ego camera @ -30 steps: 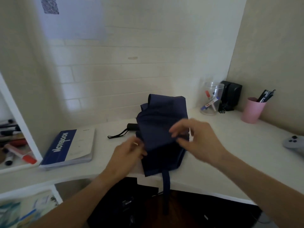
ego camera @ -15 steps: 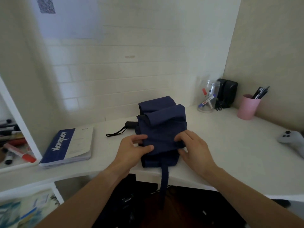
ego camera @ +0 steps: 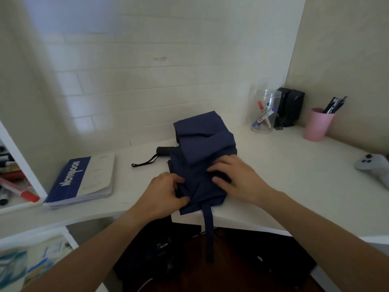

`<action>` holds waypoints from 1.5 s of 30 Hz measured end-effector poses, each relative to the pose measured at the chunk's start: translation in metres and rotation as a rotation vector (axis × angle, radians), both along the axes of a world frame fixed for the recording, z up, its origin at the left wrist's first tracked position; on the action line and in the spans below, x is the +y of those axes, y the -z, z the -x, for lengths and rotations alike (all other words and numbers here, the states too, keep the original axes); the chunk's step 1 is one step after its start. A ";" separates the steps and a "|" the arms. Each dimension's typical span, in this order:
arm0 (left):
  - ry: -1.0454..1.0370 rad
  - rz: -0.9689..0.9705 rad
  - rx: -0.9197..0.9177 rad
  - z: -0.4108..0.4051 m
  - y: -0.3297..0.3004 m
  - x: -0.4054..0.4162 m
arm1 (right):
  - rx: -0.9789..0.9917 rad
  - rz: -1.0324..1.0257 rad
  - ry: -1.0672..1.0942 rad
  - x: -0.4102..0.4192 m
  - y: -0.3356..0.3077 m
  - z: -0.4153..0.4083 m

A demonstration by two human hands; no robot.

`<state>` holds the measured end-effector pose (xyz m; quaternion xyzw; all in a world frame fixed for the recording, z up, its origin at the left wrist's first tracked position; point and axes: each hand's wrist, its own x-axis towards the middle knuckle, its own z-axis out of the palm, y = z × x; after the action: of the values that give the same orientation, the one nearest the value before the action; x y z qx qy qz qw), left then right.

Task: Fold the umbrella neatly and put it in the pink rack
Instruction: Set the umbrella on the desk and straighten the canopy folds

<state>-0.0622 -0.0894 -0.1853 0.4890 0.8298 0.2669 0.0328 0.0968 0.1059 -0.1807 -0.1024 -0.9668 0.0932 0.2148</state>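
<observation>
White desk [ego camera: 284, 165], navy umbrella [ego camera: 202, 148] half-hidden under left hand [ego camera: 164, 194] pinching and right hand [ego camera: 237, 180] flat, grip apart.

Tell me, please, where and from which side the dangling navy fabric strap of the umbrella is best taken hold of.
Probably near its free lower end, from below the desk edge: the navy fabric strap hangs straight down off the white desk, clear of both hands. The right hand seems the nearer, while the left hand pins the navy folded umbrella.
</observation>
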 end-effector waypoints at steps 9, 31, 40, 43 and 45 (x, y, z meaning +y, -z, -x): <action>0.318 -0.172 0.559 -0.009 -0.002 0.016 | -0.179 -0.155 -0.037 -0.001 0.012 -0.002; 0.199 0.282 0.382 0.025 0.009 -0.005 | -0.525 0.008 0.007 0.004 0.014 -0.007; 0.455 0.070 0.232 -0.001 0.005 0.021 | -0.559 0.043 0.068 0.010 0.009 -0.023; 0.393 0.065 0.172 0.004 0.007 0.031 | -0.578 0.086 0.090 0.016 0.006 -0.033; 0.417 0.139 0.294 0.007 0.013 0.029 | -0.552 0.140 0.090 0.018 0.002 -0.038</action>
<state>-0.0693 -0.0604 -0.1982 0.6794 0.7235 0.1227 -0.0001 0.1348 0.1239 -0.1830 -0.1813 -0.9744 0.1185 -0.0602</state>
